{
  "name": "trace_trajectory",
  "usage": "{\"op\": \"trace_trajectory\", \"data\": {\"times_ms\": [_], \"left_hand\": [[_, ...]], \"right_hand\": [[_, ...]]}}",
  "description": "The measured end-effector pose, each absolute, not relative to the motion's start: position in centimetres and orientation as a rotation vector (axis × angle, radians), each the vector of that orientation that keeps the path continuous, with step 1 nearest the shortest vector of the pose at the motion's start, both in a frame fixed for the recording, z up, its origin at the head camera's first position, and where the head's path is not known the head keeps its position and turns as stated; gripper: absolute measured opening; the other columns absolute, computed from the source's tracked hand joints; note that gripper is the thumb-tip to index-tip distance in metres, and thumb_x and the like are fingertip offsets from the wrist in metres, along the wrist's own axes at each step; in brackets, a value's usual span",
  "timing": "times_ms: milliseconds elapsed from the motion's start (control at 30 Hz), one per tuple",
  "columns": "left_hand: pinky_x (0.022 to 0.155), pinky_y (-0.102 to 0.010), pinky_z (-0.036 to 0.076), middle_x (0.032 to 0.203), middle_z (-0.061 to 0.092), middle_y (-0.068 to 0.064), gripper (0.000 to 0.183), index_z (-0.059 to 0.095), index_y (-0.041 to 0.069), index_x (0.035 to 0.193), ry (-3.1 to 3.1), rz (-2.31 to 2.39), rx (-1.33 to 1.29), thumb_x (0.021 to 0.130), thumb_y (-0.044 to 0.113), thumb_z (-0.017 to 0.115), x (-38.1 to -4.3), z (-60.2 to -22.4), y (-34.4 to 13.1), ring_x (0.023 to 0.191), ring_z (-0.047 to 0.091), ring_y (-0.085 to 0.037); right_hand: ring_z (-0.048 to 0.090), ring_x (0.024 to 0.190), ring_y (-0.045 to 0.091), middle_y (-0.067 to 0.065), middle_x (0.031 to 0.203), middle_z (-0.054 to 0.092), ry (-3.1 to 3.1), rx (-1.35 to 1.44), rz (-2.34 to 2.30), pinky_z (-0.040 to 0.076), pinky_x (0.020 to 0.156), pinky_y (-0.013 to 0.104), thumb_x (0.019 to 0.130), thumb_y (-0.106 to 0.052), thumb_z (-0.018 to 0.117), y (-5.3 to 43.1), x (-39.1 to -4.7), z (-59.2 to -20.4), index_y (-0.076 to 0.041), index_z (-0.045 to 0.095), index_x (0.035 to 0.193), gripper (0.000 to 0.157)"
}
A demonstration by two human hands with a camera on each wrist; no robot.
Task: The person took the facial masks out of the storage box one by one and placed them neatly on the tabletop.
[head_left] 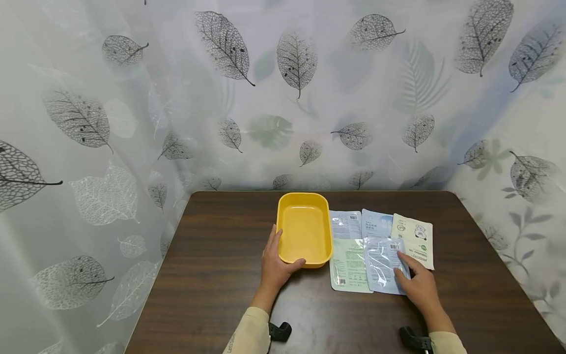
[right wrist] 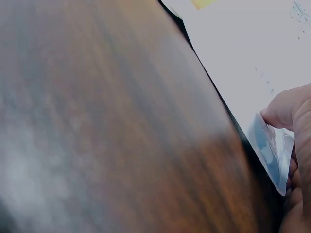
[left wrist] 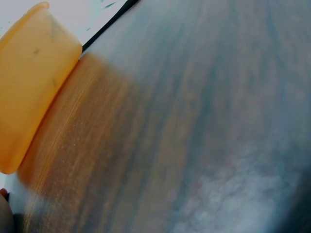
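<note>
My left hand (head_left: pixel 273 264) grips the lower left corner of a yellow plastic tray (head_left: pixel 305 233), fingers along its left side and thumb at the near edge. The left wrist view catches the tray's side wall (left wrist: pixel 36 82) and a bit of the hand at the lower left. With thumb and fingers, my right hand (head_left: pixel 420 286) pinches the right side of a shiny pale blue sheet mask packet (head_left: pixel 383 268). In the right wrist view the packet's corner (right wrist: pixel 272 150) lies between thumb and fingers. Inside the tray nothing shows.
Other flat packets lie right of the tray: a green one (head_left: pixel 349 265), a light blue one (head_left: pixel 347 223), a bluer one (head_left: pixel 376 222) and a cream one (head_left: pixel 417 238). All are on a dark wooden table (head_left: pixel 221 265), with a leaf-patterned curtain (head_left: pixel 265 98) behind.
</note>
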State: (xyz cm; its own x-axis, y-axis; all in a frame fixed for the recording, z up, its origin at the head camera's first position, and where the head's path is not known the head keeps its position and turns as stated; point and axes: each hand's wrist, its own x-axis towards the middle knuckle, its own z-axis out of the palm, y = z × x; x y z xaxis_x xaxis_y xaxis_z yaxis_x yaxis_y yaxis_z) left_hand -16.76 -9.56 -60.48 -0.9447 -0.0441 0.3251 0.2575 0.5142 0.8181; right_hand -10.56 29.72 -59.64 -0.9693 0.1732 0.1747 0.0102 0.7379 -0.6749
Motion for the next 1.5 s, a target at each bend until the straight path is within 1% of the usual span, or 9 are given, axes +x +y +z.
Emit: {"op": "trace_trajectory", "data": {"times_ms": [167, 267, 367, 467, 767, 933, 1100, 1300, 1500], "left_hand": [[0.109, -0.065, 0.038, 0.166, 0.035, -0.012, 0.107, 0.047, 0.011, 0.152, -2.450, -1.404, -0.181, 0.064, 0.057, 0.088, -16.7, -60.4, -9.7, 0.144, 0.046, -0.034], [0.109, -0.065, 0.038, 0.166, 0.035, -0.011, 0.107, 0.047, 0.011, 0.151, -2.452, -1.402, -0.181, 0.064, 0.056, 0.088, -16.7, -60.4, -9.7, 0.144, 0.047, -0.034], [0.109, -0.065, 0.039, 0.167, 0.034, -0.008, 0.106, 0.048, 0.011, 0.151, -2.458, -1.395, -0.174, 0.064, 0.053, 0.089, -16.6, -60.5, -9.7, 0.143, 0.047, -0.034], [0.109, -0.064, 0.039, 0.167, 0.034, -0.005, 0.105, 0.047, 0.012, 0.151, -2.465, -1.397, -0.163, 0.064, 0.051, 0.090, -16.5, -60.5, -9.6, 0.144, 0.047, -0.034], [0.109, -0.066, 0.038, 0.167, 0.034, -0.010, 0.106, 0.047, 0.012, 0.152, -2.454, -1.400, -0.177, 0.064, 0.051, 0.091, -16.4, -60.5, -9.6, 0.144, 0.046, -0.034], [0.110, -0.066, 0.037, 0.167, 0.033, -0.010, 0.109, 0.044, 0.013, 0.154, -2.457, -1.395, -0.191, 0.064, 0.056, 0.089, -16.5, -60.6, -9.7, 0.146, 0.044, -0.034], [0.112, -0.066, 0.036, 0.169, 0.030, -0.011, 0.116, 0.038, 0.011, 0.158, -2.470, -1.391, -0.191, 0.062, 0.047, 0.093, -16.5, -61.0, -9.9, 0.147, 0.041, -0.037], [0.114, -0.067, 0.033, 0.170, 0.024, -0.012, 0.098, 0.030, 0.010, 0.161, -2.370, -1.459, -0.194, 0.081, 0.039, 0.078, -15.9, -60.2, -10.1, 0.150, 0.034, -0.039], [0.116, -0.071, 0.025, 0.169, 0.025, -0.016, 0.072, 0.035, 0.006, 0.158, -2.334, -1.370, -0.221, 0.097, 0.036, 0.059, -16.5, -56.2, -10.7, 0.151, 0.029, -0.044]], "right_hand": [[0.051, 0.132, 0.052, 0.031, 0.145, 0.055, -2.693, -0.140, 1.068, 0.020, 0.105, -0.001, 0.092, -0.016, 0.072, 29.5, -10.5, -60.0, 0.002, 0.061, 0.138, 0.051], [0.048, 0.136, 0.052, 0.030, 0.148, 0.053, -2.711, -0.189, 1.072, 0.035, 0.120, 0.033, 0.091, -0.017, 0.073, 29.4, -10.4, -60.0, 0.002, 0.062, 0.137, 0.051], [0.047, 0.136, 0.052, 0.029, 0.148, 0.053, -2.718, -0.218, 1.060, 0.037, 0.108, 0.065, 0.090, -0.016, 0.074, 29.4, -10.4, -59.9, 0.003, 0.063, 0.135, 0.050], [0.047, 0.135, 0.053, 0.029, 0.147, 0.053, -2.709, -0.223, 1.056, 0.039, 0.105, 0.067, 0.089, -0.014, 0.074, 29.4, -10.3, -59.9, 0.006, 0.064, 0.132, 0.049], [0.048, 0.134, 0.051, 0.027, 0.146, 0.054, -2.695, -0.231, 1.043, 0.038, 0.105, 0.067, 0.088, -0.014, 0.073, 29.3, -10.1, -60.0, 0.006, 0.065, 0.130, 0.047], [0.056, 0.122, 0.040, 0.022, 0.139, 0.059, -2.628, -0.192, 0.995, 0.041, 0.100, 0.027, 0.086, -0.013, 0.076, 29.4, -10.2, -60.2, 0.005, 0.069, 0.125, 0.044], [0.055, 0.095, 0.001, 0.017, 0.129, 0.066, -2.498, -0.236, 1.032, 0.035, 0.079, 0.002, 0.084, -0.006, 0.076, 29.1, -10.3, -60.4, 0.003, 0.073, 0.119, 0.036], [0.048, 0.082, -0.017, 0.015, 0.124, 0.067, -2.333, -0.426, 1.148, 0.038, 0.073, 0.002, 0.090, -0.005, 0.068, 28.3, -10.9, -59.2, -0.002, 0.073, 0.121, 0.031], [0.058, 0.104, -0.003, 0.014, 0.136, 0.065, -2.318, -0.499, 1.162, 0.040, 0.084, 0.009, 0.099, -0.018, 0.061, 26.8, -11.9, -54.0, -0.009, 0.066, 0.135, 0.038]]}}
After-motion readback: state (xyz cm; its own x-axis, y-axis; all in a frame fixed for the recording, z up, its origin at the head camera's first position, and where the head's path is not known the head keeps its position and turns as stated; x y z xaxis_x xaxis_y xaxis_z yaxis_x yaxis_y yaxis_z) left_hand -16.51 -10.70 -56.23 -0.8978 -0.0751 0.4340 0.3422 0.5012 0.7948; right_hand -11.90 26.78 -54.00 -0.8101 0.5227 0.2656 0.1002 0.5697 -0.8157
